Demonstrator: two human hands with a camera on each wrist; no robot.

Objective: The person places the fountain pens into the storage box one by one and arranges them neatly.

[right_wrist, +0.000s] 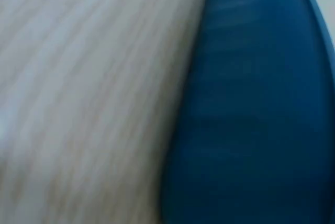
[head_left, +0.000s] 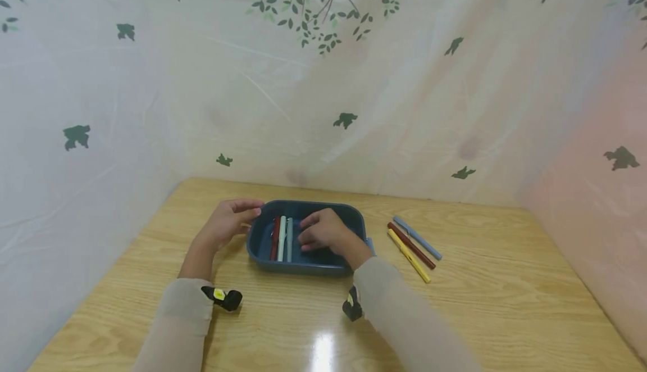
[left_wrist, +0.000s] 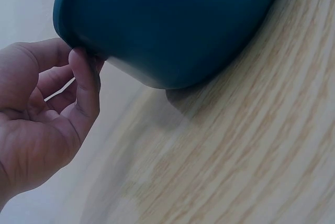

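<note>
A dark blue open box (head_left: pixel 303 268) rests on the table, its outer wall (left_wrist: pixel 172 20) filling the top of the left wrist view. Inside, at its left end, a dark red pen (head_left: pixel 275 238), a whitish pen (head_left: pixel 282 238) and a grey-blue pen (head_left: pixel 290 240) lie side by side. My left hand (head_left: pixel 224 223) touches the box's left end from outside, its fingers (left_wrist: pixel 84 82) loosely bent by the rim. Reaching in over the right side, my right hand (head_left: pixel 326 230) has its fingers just right of the grey-blue pen; I see nothing held. The right wrist view shows only box and table.
Right of the box, a light blue pen (head_left: pixel 417 238), another dark red pen (head_left: pixel 411 246) and a yellow pen (head_left: pixel 409 256) lie slanted on the wooden table (head_left: pixel 505 282). A small light blue piece (head_left: pixel 371 245) shows beside the right wrist. A patterned curtain (head_left: pixel 283 96) hangs behind.
</note>
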